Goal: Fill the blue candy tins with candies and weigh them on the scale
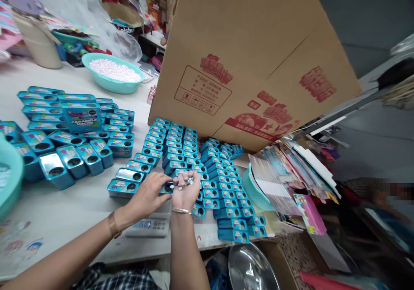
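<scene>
Nearest: your forearms (189,255), extended over near edge of table (77,221). Blue tin (165,188) sat between thumb and fingers of your left hand (145,196), apparently clamped on it. Right hand (186,196), palm up, cupped, had fingers curled around small pale candies (190,181), just right of tin. Tin's long axis, partly hidden, seemed to run sideways toward right palm. Left hand was nearer, touching; scale (148,233) stood below.

A white table (87,212) carries blue tins (226,195), bowls (118,85), a scale (161,229).
</scene>
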A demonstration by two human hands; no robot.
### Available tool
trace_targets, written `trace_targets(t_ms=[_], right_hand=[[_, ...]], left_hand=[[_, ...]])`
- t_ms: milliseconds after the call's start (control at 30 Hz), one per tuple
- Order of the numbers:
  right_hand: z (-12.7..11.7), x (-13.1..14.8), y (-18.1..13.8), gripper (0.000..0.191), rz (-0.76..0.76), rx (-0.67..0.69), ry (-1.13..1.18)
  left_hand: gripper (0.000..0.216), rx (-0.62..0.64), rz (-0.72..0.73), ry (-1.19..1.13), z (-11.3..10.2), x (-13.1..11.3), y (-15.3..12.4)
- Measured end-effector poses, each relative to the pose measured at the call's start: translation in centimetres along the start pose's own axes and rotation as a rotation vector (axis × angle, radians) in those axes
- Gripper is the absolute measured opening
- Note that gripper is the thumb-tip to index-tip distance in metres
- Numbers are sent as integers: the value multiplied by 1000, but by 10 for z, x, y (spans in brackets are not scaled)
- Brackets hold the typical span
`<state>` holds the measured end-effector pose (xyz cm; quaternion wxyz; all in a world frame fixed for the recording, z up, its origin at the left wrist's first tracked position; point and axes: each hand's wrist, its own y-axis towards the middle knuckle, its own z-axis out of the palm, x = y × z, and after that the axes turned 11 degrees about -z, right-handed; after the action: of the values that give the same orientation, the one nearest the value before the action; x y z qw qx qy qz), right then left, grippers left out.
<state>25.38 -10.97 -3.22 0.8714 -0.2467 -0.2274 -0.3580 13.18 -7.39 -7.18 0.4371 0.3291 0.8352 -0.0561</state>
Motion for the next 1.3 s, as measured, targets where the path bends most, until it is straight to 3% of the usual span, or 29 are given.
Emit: trace_targets(t_ms=[167, 300, 433, 633, 967, 1300], right_hand=[[-7, 22, 12, 27, 208, 79, 157], [-12, 37, 16, 28, 204, 199, 212], [-15, 46, 15, 25, 126, 300, 177], [-7, 42, 4, 22, 14, 228, 96], [8, -5, -11, 28, -100, 43, -147], [8, -5, -12, 29, -128, 47, -156]], left_hand=[[51, -47, -21, 0, -27, -3, -6], [49, -175, -101, -31, -53, 2, -21], [47, -242, -193, -56, -67, 9, -43], [47, -239, -230, -17, -62, 22, -64], [46, -193, -235, -52, -45, 21, -66], [46, -180, -246, -56, -38, 24, -68]])
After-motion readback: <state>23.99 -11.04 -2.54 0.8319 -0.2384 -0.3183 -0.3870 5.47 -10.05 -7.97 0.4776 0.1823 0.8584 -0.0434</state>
